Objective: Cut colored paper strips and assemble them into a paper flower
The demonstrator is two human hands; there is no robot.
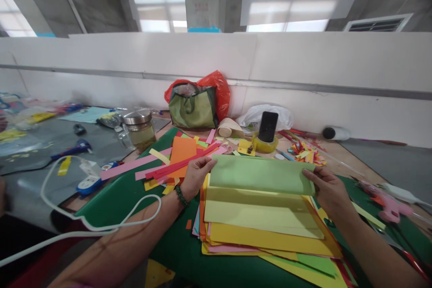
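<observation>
Between my two hands stretches a light green sheet of paper (259, 174), raised over a stack of coloured paper (270, 234) with yellow, orange and pink edges. My left hand (195, 173) pinches the sheet's upper left corner; a dark beaded bracelet circles that wrist. At the right end, my right hand (327, 186) grips the sheet with the thumb on its front face. A pale yellow sheet (259, 211) tops the stack just below. Beyond my left hand lie pink strips (135, 164) and an orange piece of paper (182, 150).
A lidded glass jar (137, 130) stands back left, near a green bag (192, 107). A phone (268, 126) leans upright on a yellow tape roll (265, 145). A white cable (101, 227) loops by my left forearm. Scissors (391, 238) and a pink glue gun (393, 207) lie right.
</observation>
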